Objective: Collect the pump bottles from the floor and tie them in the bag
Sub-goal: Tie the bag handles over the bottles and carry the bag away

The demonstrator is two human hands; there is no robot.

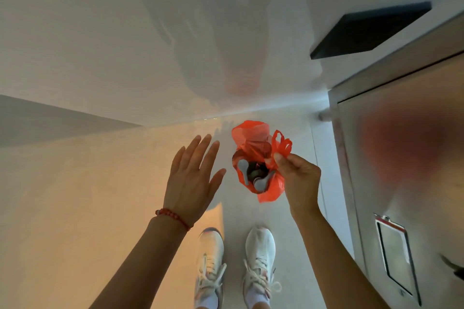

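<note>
An orange plastic bag [253,140] hangs in front of me above the floor, its mouth gaping upward. Inside it I see dark pump bottles [256,174] with grey pump heads. My right hand [298,178] pinches one bag handle between thumb and fingers at the bag's right side. The other handle stands loose at the far side of the bag. My left hand [194,173] is to the left of the bag with fingers spread, holding nothing and not touching it. A red bead bracelet sits on my left wrist.
A metal cabinet door [406,158] with a recessed handle fills the right side. A dark rectangular shelf [369,30] juts from the white wall above. My two white shoes [236,266] stand on the pale floor below the bag.
</note>
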